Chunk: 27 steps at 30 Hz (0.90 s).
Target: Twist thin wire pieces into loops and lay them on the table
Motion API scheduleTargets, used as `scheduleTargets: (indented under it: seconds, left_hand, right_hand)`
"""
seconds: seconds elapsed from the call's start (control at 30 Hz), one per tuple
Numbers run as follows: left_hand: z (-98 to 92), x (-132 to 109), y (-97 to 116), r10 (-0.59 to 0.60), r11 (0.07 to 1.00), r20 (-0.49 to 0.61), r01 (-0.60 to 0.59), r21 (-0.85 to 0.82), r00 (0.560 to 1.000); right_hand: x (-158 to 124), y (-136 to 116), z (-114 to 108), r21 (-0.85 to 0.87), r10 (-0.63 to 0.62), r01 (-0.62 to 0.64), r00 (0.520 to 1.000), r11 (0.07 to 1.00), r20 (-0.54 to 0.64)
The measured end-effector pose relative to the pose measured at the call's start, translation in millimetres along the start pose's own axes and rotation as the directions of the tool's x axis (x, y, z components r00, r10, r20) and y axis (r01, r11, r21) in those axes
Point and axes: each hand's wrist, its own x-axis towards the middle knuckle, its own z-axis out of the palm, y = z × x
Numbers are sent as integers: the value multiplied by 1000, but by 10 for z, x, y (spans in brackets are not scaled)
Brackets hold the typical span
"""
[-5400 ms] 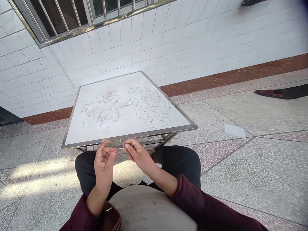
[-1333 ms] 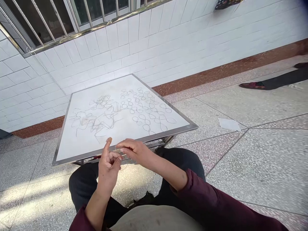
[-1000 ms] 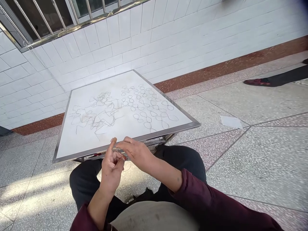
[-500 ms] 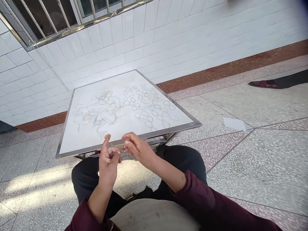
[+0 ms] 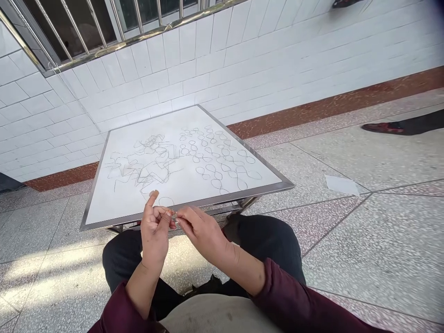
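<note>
Pinching wire (image 5: 166,197) in left hand (image 5: 155,231), raising one finger, at near edge (image 5: 243,196) of table (image 5: 114,210). Holding right hand (image 5: 206,233) narrow, fingertips just beside left's; no telling whether gripping wire. Facing bent wires (image 5: 152,169) at left, loops (image 5: 222,159) at right reaching close to near edge. Seeing more room toward front left corner (image 5: 90,221).

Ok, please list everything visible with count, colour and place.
table: one, white, centre
bent wires: many, dark, table left
wire loops: many, dark, table right
held loop: one, dark, at fingertips
barred window: one, silver, upper left
wall: one, white, behind
baseboard: one, brown, wall's foot
floor: one, grey, below
paper: one, white, floor right
shoe: one, dark red, far right
trousers: one pair, black, bottom
shirt: one, beige, bottom
sleeves: two, maroon, bottom
left hand: one, pinching loop
right hand: one, beside left
</note>
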Motion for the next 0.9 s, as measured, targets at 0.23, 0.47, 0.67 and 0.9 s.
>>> scheduleTargets:
  seconds: [0.23, 0.47, 0.67, 0.9]
  left_hand:
    - [13, 29, 90, -14, 999, 46, 12, 53, 999]
    - [-27, 83, 179, -97, 991, 116, 85, 98, 989]
    - [-82, 175, 220, -200, 979, 155, 189, 80, 967]
    - [-83, 360, 289, -353, 933, 224, 359, 13, 909]
  right_hand:
    - [56, 10, -69, 63, 136, -142, 987, 988, 89]
    - [231, 81, -131, 553, 261, -367, 929, 748, 264]
    - [247, 101, -181, 566, 285, -375, 927, 734, 244]
    - [343, 85, -265, 555, 282, -343, 939, 758, 195]
